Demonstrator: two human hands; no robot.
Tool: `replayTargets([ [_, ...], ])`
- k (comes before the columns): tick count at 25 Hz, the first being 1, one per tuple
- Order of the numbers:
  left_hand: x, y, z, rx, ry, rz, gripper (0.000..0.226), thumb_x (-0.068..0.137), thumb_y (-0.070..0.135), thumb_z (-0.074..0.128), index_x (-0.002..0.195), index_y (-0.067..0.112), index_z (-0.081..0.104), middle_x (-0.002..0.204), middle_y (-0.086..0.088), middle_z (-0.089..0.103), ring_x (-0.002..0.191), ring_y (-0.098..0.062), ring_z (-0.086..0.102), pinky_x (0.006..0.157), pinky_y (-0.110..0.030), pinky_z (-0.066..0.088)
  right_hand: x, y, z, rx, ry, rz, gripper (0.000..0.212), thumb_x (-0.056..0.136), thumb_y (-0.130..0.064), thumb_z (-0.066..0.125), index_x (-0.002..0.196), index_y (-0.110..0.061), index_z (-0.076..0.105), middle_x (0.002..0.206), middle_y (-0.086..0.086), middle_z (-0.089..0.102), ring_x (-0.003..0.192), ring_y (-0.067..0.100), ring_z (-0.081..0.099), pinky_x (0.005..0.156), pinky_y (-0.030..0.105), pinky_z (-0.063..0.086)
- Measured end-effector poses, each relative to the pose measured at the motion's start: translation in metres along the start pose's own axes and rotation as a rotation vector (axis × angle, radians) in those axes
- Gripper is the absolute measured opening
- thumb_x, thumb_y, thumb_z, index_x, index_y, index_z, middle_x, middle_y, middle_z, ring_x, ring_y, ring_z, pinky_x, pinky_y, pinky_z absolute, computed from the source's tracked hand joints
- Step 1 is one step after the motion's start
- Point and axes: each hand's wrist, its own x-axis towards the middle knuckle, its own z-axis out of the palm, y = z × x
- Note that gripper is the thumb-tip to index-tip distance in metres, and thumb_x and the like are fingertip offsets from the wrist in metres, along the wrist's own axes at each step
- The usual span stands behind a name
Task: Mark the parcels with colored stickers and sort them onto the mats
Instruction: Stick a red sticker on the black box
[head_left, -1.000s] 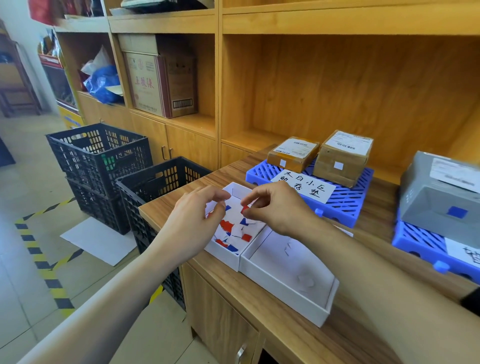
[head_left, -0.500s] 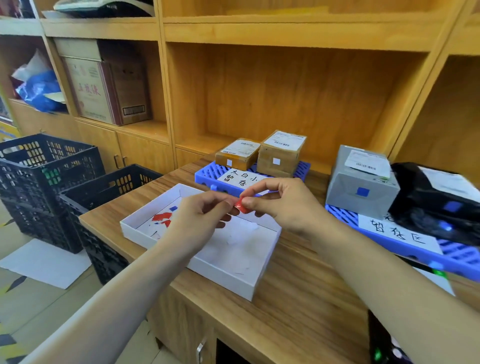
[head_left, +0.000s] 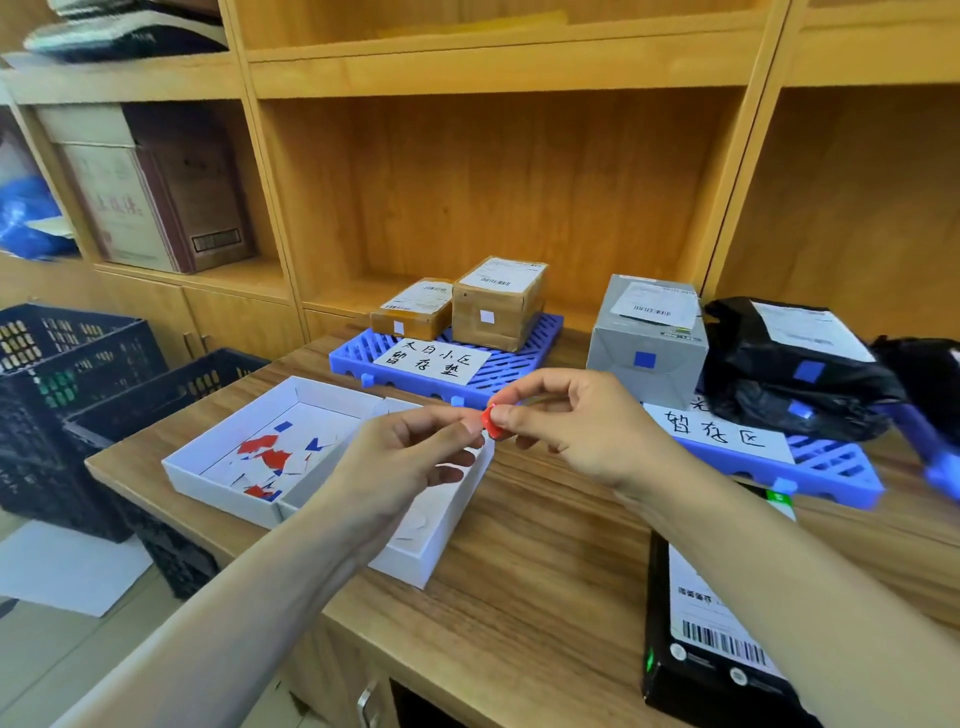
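A single head-worn view looks forward and down, close over the grip of both hands. Beneath the grip lies the wooden table (head_left: 519, 561); beyond it stand the shelves (head_left: 498, 73); left of it is floor (head_left: 31, 654).

Under both hands the tabletop (head_left: 545, 561) is wood-grain laminate, smooth with a soft sheen. Pinched between the left hand (head_left: 400, 462) and right hand (head_left: 576, 426), the red sticker (head_left: 490, 419) looks glossy. Below the left hand, the white tray (head_left: 208, 475) is matt cardboard holding paper scraps. Beyond the hands, the blue mat (head_left: 524, 358) is moulded plastic, the brown parcel (head_left: 496, 304) is taped cardboard, and right of the right hand the black parcel (head_left: 779, 384) is crinkled shiny plastic film.
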Motion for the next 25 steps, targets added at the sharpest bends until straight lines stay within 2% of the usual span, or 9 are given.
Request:
replayTargets([
  [2, -0.001, 0.000, 0.006, -0.022, -0.013, -0.018, 0.019, 0.081, 0.026, 0.071, 0.090, 0.011, 0.079, 0.081, -0.003, 0.071, 0.074, -0.015, 0.063, 0.076, -0.029, 0.050, -0.001, 0.005, -0.004, -0.050, 0.015, -0.036, 0.004, 0.083, -0.022, 0.080, 0.084, -0.022, 0.077, 0.079, -0.001, 0.078, 0.078, 0.011, 0.074, 0.083, 0.035, 0.058],
  [4, -0.003, 0.000, 0.010, -0.047, -0.020, -0.034, 0.021, 0.075, 0.028, 0.073, 0.087, 0.012, 0.079, 0.080, -0.004, 0.070, 0.073, -0.016, 0.061, 0.073, -0.026, 0.050, -0.004, 0.005, -0.006, -0.083, 0.016, -0.068, 0.004, 0.083, -0.023, 0.080, 0.083, -0.024, 0.076, 0.078, -0.002, 0.078, 0.080, 0.015, 0.074, 0.090, 0.044, 0.057],
  [9, -0.004, 0.000, 0.012, -0.046, 0.007, -0.043, 0.015, 0.080, 0.021, 0.072, 0.087, 0.010, 0.079, 0.081, -0.005, 0.071, 0.074, -0.016, 0.064, 0.072, -0.026, 0.050, -0.012, 0.001, -0.007, -0.125, 0.001, -0.126, 0.005, 0.086, -0.023, 0.077, 0.083, -0.027, 0.075, 0.073, -0.009, 0.076, 0.075, 0.004, 0.072, 0.085, 0.031, 0.056],
  [16, -0.008, -0.001, 0.022, -0.201, -0.006, -0.067, 0.027, 0.076, 0.025, 0.069, 0.095, 0.010, 0.080, 0.092, -0.008, 0.074, 0.070, -0.015, 0.066, 0.075, -0.028, 0.049, -0.014, 0.000, -0.016, -0.109, 0.043, -0.139, 0.005, 0.084, -0.025, 0.079, 0.082, -0.028, 0.075, 0.075, -0.009, 0.077, 0.078, 0.006, 0.073, 0.091, 0.044, 0.056],
  [25, -0.014, -0.007, 0.036, -0.244, 0.077, -0.046, 0.035, 0.077, 0.018, 0.070, 0.103, -0.006, 0.073, 0.080, -0.009, 0.070, 0.064, -0.012, 0.064, 0.067, -0.022, 0.050, -0.019, 0.003, -0.018, -0.155, 0.026, -0.152, 0.008, 0.083, -0.028, 0.079, 0.083, -0.035, 0.075, 0.077, -0.012, 0.076, 0.082, 0.006, 0.073, 0.091, 0.046, 0.054],
])
